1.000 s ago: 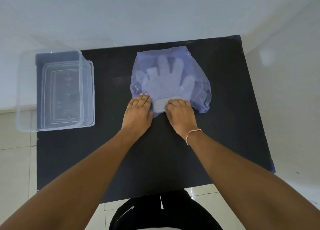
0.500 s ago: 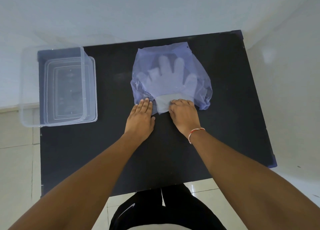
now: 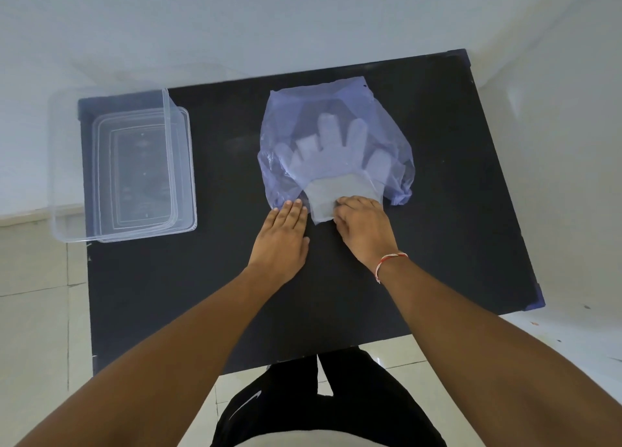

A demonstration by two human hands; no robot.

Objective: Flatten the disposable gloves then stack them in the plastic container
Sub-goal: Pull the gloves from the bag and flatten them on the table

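Note:
A translucent disposable glove (image 3: pixel 331 162) lies mostly inside a thin purple plastic bag (image 3: pixel 336 116) on the black table (image 3: pixel 454 194); its whitish cuff sticks out of the bag's near opening. My right hand (image 3: pixel 365 229) has its fingers curled onto the cuff's near edge. My left hand (image 3: pixel 281 241) rests flat on the table, fingertips on the bag's near left edge. A clear plastic container (image 3: pixel 67 177) stands at the table's left side, nothing visible in it.
The table's left edge runs under the container, which overhangs it. A white wall lies beyond the far edge. Pale tiled floor shows on both sides, and my dark-clothed legs below the near edge.
The glove's cuff has come further out of the bag toward me under my right hand. My left hand stays flat at the bag's edge. The view has shifted slightly.

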